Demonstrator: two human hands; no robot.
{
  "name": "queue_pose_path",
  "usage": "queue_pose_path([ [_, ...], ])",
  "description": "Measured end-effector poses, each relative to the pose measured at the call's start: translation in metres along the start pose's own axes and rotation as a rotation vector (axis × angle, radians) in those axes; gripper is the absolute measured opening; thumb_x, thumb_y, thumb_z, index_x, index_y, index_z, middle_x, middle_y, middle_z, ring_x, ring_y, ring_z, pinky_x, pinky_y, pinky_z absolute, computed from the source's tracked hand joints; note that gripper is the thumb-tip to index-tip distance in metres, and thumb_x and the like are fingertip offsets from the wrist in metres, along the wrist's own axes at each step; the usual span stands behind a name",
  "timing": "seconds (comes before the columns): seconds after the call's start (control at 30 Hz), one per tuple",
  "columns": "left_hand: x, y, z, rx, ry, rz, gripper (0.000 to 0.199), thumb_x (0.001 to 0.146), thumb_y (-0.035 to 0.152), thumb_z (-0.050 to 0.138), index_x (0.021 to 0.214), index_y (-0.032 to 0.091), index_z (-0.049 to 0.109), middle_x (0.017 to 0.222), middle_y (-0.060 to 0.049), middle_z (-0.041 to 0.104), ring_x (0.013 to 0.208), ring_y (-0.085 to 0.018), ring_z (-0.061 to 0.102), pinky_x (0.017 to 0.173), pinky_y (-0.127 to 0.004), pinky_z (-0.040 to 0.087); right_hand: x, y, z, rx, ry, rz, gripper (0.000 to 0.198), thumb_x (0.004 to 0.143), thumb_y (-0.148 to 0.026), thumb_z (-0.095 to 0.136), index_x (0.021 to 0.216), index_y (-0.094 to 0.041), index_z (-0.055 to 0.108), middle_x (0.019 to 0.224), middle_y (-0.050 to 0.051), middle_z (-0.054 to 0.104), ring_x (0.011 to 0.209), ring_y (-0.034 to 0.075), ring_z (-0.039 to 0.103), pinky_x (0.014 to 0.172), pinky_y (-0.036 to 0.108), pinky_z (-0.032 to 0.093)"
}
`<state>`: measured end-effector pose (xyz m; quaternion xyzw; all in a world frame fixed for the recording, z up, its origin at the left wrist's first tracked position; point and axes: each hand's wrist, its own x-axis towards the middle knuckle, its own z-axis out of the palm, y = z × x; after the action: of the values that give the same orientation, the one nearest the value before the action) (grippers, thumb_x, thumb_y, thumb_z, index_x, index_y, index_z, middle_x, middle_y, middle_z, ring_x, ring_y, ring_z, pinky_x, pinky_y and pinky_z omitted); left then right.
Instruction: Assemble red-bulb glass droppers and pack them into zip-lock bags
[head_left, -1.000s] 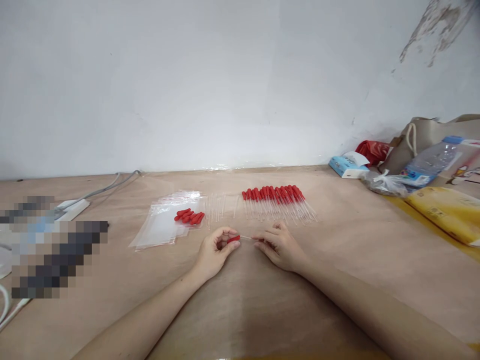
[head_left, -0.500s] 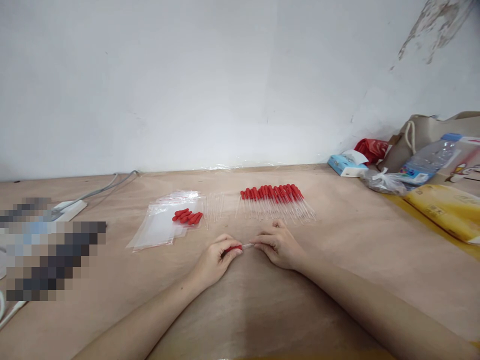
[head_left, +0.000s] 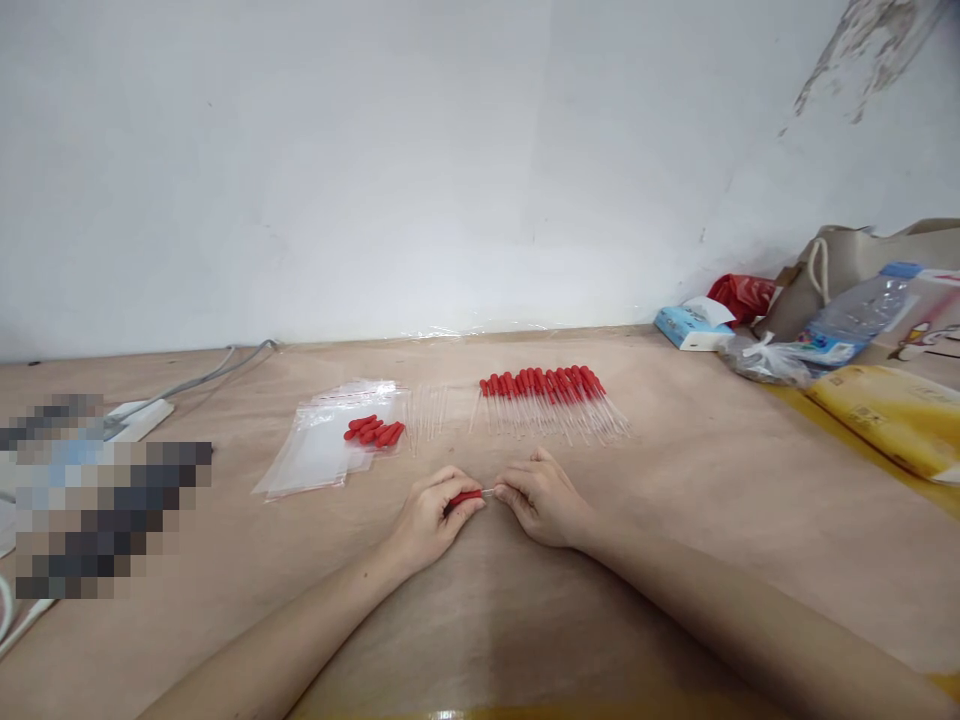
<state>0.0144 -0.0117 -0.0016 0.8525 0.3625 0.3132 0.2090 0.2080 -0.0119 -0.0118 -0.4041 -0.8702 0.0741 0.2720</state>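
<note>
Clamps bulb (head_left: 468, 496) in left hand (head_left: 433, 514), at nine o'clock from tube (head_left: 488, 492) pinched in right hand (head_left: 545, 502), roughly aligned lengthwise

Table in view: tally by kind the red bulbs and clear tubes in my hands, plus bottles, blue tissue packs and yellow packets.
Red bulb, in the left hand: 1
Clear tube, in the right hand: 1
Bottle: 1
Blue tissue pack: 1
Yellow packet: 1
Total: 5
</note>
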Motion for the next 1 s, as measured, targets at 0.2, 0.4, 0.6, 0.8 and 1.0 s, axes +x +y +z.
queue_pose_path([
  [0.2, 0.005, -0.007, -0.007, 0.031, -0.020, 0.062, 0.014, 0.084, 0.022, 0.048, 0.088, 0.018, 0.061, 0.082, -0.003, 0.058, 0.074, -0.012, 0.055, 0.067, -0.024, 0.044, 0.005, -0.005, -0.008, 0.065, -0.069, 0.026, 0.025, 0.088, -0.022, 0.036, 0.084, -0.016, 0.061, 0.080, 0.005, 0.062, 0.075, 0.014, 0.054, 0.069, 0.026, 0.034],
  [0.4, 0.005, -0.025, -0.010, 0.055, 0.197, -0.066, 0.027, 0.081, 0.025, 0.053, 0.107, 0.021, 0.053, 0.091, -0.004, 0.056, 0.078, -0.014, 0.054, 0.068, -0.027, 0.046, 0.012, 0.009, -0.019, 0.247, -0.079, 0.205, 0.023, 0.085, -0.021, 0.039, 0.087, -0.017, 0.061, 0.085, 0.006, 0.065, 0.077, 0.015, 0.059, 0.069, 0.025, 0.042],
  [0.6, 0.004, -0.030, -0.008, 0.024, 0.121, -0.174, 0.025, 0.079, 0.028, 0.054, 0.103, 0.019, 0.054, 0.086, -0.003, 0.058, 0.076, -0.014, 0.055, 0.066, -0.027, 0.045, 0.051, 0.040, -0.023, 0.316, 0.029, 0.607, 0.025, 0.079, -0.030, 0.044, 0.064, -0.016, 0.058, 0.058, 0.003, 0.063, 0.059, 0.013, 0.059, 0.058, 0.022, 0.042],
  [0.8, 0.004, -0.019, -0.012, 0.075, 0.012, -0.135, 0.015, 0.079, 0.025, 0.054, 0.091, 0.019, 0.059, 0.085, -0.003, 0.060, 0.074, -0.015, 0.055, 0.064, -0.026, 0.043, 0.095, 0.038, -0.014, -0.010, 0.094, 0.833, 0.024, 0.072, -0.034, 0.050, 0.059, -0.019, 0.063, 0.067, 0.005, 0.064, 0.073, 0.020, 0.061, 0.062, 0.027, 0.042],
  [1.0, 0.004, -0.020, -0.012, 0.077, -0.007, -0.131, 0.015, 0.079, 0.025, 0.053, 0.091, 0.019, 0.059, 0.084, -0.003, 0.059, 0.068, -0.013, 0.052, 0.061, -0.025, 0.041, 0.104, 0.043, 0.001, -0.093, 0.092, 0.911, 0.031, 0.073, -0.043, 0.049, 0.078, -0.019, 0.067, 0.082, 0.010, 0.066, 0.080, 0.023, 0.061, 0.066, 0.031, 0.043],
])
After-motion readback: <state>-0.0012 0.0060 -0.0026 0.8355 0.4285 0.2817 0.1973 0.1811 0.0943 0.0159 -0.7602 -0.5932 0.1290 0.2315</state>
